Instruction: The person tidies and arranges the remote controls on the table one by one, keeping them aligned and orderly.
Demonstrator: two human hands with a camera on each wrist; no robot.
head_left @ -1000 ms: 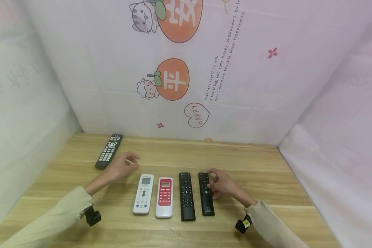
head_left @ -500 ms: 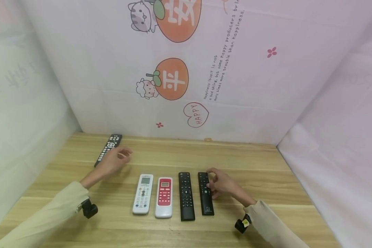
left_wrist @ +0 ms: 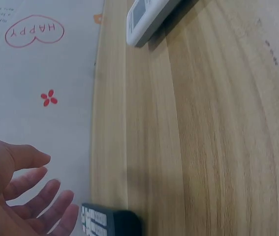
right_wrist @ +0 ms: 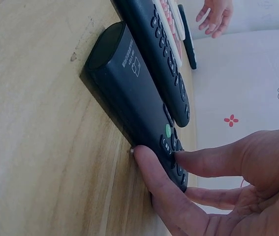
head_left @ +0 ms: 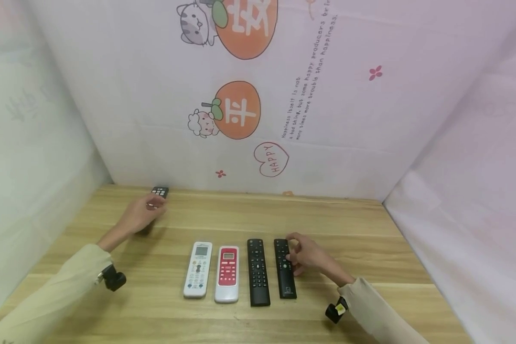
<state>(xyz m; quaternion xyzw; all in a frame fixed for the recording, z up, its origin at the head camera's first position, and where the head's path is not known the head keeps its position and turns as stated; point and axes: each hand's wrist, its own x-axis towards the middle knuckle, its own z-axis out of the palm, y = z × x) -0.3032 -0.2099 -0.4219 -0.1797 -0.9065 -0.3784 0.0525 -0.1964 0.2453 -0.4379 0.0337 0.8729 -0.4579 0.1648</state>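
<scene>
In the head view, my left hand (head_left: 138, 214) hovers over a black remote control with white buttons (head_left: 160, 191) at the back left. Its fingers are loosely bent, and in the left wrist view a gap shows between them and that remote (left_wrist: 100, 221). My right hand (head_left: 308, 253) holds the upper part of the rightmost black remote control (head_left: 288, 284), which lies on the table. In the right wrist view, the thumb and fingers touch this remote's (right_wrist: 129, 83) edge and button face. The left hand hides most of the back-left remote in the head view.
To the left of the held remote lie another black remote (head_left: 259, 272), a red-and-white remote (head_left: 227, 292) and a white remote (head_left: 198, 270), in a row. The wooden table (head_left: 232, 325) meets a printed white cloth wall (head_left: 335, 167) at the back.
My left hand has moved left and farther back, from beside the back-left remote to over it. My right hand stays at the rightmost remote, and the row lies as before.
</scene>
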